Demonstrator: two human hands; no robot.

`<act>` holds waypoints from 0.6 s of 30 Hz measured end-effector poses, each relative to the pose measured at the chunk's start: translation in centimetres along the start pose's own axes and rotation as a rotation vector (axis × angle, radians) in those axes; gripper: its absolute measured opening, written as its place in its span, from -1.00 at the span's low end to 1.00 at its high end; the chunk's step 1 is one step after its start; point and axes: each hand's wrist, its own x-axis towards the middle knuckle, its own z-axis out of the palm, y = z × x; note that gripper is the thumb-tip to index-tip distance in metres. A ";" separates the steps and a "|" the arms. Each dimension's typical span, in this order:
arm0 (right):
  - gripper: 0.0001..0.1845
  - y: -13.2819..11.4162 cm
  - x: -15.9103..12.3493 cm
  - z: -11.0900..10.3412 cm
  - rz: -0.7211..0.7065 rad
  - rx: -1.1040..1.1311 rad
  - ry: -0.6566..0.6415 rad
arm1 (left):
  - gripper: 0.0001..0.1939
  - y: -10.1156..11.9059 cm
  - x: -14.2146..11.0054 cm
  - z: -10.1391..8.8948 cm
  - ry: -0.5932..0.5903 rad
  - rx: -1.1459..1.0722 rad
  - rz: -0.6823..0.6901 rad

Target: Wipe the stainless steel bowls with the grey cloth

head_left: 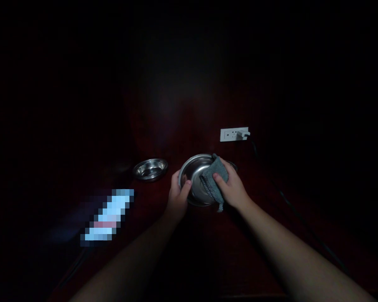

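Note:
A shiny metal bowl [195, 170] is held tilted in front of me, its inside facing my way. My left hand [179, 195] grips its left rim, thumb on the inner wall and fingers behind. In my right hand [231, 184] is a folded grey-green cloth [219, 167] with a speckled edge, thumb on top of it. The cloth covers the right part of the bowl's inside, and whether the right fingers also touch the rim is hidden. Behind the right hand, a dark curved edge partly shows.
Left of the bowl stand metal bowls [150, 169], seemingly stacked, on the dark red table [201, 251]. A lit, pixelated screen [108, 216] lies at the left with a cable below it. A white socket [227, 134] holds a plug [244, 134], whose dark cord runs down right. Surroundings are very dark.

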 end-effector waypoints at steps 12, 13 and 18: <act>-0.20 -1.9 -0.6 -0.8 -0.216 -0.212 -0.169 | -0.73 0.9 0.2 -0.3 -0.002 0.079 -0.003; -0.20 -2.0 -0.6 -0.9 -0.236 -0.214 -0.174 | -0.74 1.1 0.2 -0.3 -0.004 0.058 -0.020; -0.18 -2.3 -0.6 -1.1 -0.323 -0.205 -0.162 | -0.63 1.8 0.2 -0.3 0.030 -0.071 -0.075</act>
